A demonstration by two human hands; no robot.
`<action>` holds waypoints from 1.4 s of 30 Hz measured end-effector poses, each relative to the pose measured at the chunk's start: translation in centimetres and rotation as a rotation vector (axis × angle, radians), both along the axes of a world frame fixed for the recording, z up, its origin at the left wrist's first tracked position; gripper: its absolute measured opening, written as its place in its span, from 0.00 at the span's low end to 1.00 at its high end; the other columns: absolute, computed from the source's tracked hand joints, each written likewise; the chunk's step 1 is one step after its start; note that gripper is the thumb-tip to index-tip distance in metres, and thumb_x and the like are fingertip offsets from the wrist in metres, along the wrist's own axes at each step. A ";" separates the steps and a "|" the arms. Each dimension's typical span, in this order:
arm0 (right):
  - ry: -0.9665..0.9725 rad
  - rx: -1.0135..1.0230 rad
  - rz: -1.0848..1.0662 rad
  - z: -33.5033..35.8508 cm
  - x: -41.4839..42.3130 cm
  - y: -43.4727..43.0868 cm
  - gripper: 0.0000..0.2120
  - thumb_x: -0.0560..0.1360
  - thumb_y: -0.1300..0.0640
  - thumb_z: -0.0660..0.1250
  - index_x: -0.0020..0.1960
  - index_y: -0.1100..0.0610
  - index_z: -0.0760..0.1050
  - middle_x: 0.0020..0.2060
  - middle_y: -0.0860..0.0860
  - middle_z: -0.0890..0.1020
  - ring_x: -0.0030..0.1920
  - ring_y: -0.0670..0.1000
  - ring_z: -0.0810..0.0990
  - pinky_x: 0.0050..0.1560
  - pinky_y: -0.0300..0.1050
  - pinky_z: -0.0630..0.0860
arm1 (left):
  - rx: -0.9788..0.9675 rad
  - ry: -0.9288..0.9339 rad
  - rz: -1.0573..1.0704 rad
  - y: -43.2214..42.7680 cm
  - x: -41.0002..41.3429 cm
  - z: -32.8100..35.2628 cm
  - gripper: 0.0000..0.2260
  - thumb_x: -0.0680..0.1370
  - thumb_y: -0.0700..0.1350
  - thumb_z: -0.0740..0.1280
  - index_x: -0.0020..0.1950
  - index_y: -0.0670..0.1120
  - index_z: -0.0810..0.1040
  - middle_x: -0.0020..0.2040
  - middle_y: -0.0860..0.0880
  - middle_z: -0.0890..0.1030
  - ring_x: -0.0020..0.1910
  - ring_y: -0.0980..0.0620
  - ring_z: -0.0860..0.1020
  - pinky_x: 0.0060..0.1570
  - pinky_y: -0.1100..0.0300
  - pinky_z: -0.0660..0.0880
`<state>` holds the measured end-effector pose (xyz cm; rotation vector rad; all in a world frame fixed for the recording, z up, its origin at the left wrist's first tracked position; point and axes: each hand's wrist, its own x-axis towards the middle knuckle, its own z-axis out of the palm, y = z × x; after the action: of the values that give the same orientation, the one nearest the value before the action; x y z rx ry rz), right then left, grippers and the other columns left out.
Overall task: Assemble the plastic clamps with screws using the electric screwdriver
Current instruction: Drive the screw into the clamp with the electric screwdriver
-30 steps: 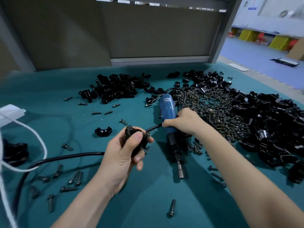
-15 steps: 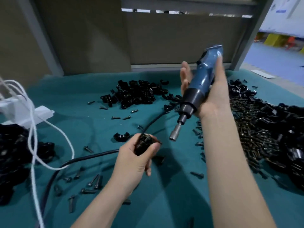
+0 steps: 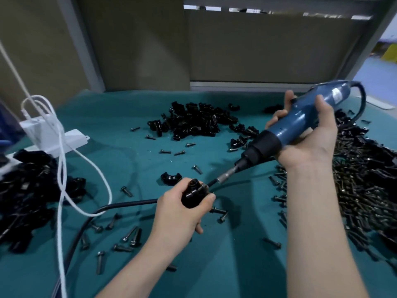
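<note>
My left hand [image 3: 182, 208] grips a black plastic clamp [image 3: 194, 193] just above the green table mat [image 3: 236, 244], with a screw head showing at the clamp's top right. My right hand [image 3: 309, 134] holds the blue electric screwdriver [image 3: 300, 121] slanted down to the left. Its bit [image 3: 223, 179] reaches the screw on the clamp. A single clamp half [image 3: 170, 178] lies just behind my left hand.
A heap of black clamp parts [image 3: 193, 121] lies at the back middle, another heap [image 3: 25, 190] at the left. A big pile of screws [image 3: 365, 190] covers the right. Loose screws [image 3: 129, 235] lie near my left arm. A black cable [image 3: 120, 206] and white cord [image 3: 62, 160] cross the left.
My right hand lifted the screwdriver off the mat, then lowered its bit down-left onto the screw in the clamp. My left hand kept hold of the clamp.
</note>
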<state>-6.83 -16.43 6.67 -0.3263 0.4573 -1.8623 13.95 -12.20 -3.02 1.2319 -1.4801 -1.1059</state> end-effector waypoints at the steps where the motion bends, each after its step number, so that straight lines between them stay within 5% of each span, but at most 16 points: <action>1: 0.016 -0.001 0.012 -0.1 0.0 -0.1 0.15 0.72 0.51 0.69 0.55 0.59 0.76 0.44 0.50 0.82 0.33 0.48 0.76 0.38 0.40 0.75 | -0.003 -0.006 0.002 0.0 0.0 0.0 0.07 0.73 0.45 0.73 0.42 0.46 0.76 0.25 0.52 0.74 0.19 0.50 0.73 0.22 0.66 0.67; 7: 0.218 -0.091 -0.062 0.2 0.8 -0.3 0.07 0.74 0.51 0.67 0.48 0.53 0.75 0.41 0.45 0.80 0.34 0.44 0.80 0.35 0.38 0.76 | 0.010 -0.004 -0.016 0.1 0.1 0.2 0.05 0.72 0.46 0.73 0.40 0.50 0.78 0.27 0.54 0.75 0.19 0.50 0.69 0.21 0.66 0.66; 12: 0.156 -0.117 -0.069 0.6 0.6 0.0 0.04 0.74 0.54 0.68 0.42 0.53 0.77 0.41 0.45 0.82 0.27 0.43 0.72 0.31 0.37 0.72 | 0.002 0.002 -0.038 0.2 -0.1 0.1 0.07 0.72 0.45 0.74 0.38 0.50 0.77 0.26 0.55 0.73 0.19 0.55 0.66 0.21 0.64 0.64; 19: 0.131 -0.099 0.000 0.8 1.8 -0.1 0.17 0.76 0.57 0.65 0.30 0.53 0.80 0.36 0.44 0.81 0.26 0.43 0.71 0.31 0.37 0.71 | -0.002 0.027 -0.018 0.1 0.0 -0.1 0.10 0.71 0.48 0.74 0.37 0.47 0.74 0.25 0.57 0.68 0.23 0.56 0.62 0.26 0.60 0.62; 29: 0.132 -0.129 0.042 0.8 2.2 -0.3 0.04 0.74 0.57 0.64 0.40 0.53 0.73 0.37 0.44 0.80 0.26 0.43 0.71 0.31 0.37 0.71 | 0.042 0.075 -0.086 -0.2 0.1 -0.2 0.10 0.70 0.52 0.74 0.36 0.49 0.77 0.27 0.54 0.69 0.21 0.57 0.61 0.22 0.64 0.60; 34: 0.113 -0.201 0.084 0.6 2.2 -0.2 0.04 0.71 0.57 0.64 0.45 0.52 0.71 0.37 0.44 0.78 0.26 0.43 0.70 0.31 0.36 0.70 | 0.072 0.063 -0.104 -0.1 0.1 0.0 0.24 0.62 0.63 0.69 0.40 0.43 0.75 0.43 0.34 0.79 0.19 0.55 0.61 0.20 0.63 0.59; 38: 0.144 -0.237 0.089 0.6 2.4 -0.1 0.01 0.75 0.57 0.61 0.46 0.52 0.71 0.37 0.44 0.78 0.26 0.43 0.71 0.31 0.36 0.71 | 0.077 0.055 -0.114 0.1 0.1 0.2 0.17 0.64 0.62 0.69 0.37 0.49 0.77 0.38 0.41 0.82 0.19 0.58 0.62 0.21 0.66 0.59; 42: 0.155 -0.295 0.110 0.8 2.5 0.1 0.03 0.76 0.57 0.59 0.46 0.52 0.71 0.37 0.45 0.78 0.26 0.42 0.71 0.30 0.36 0.71 | 0.092 0.061 -0.172 0.3 0.1 0.7 0.08 0.73 0.48 0.69 0.36 0.49 0.76 0.34 0.49 0.84 0.20 0.62 0.67 0.23 0.73 0.62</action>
<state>-4.29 -16.37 7.45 -0.6847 0.2608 -1.8036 14.07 -11.92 -2.34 1.1384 -1.5249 -1.3276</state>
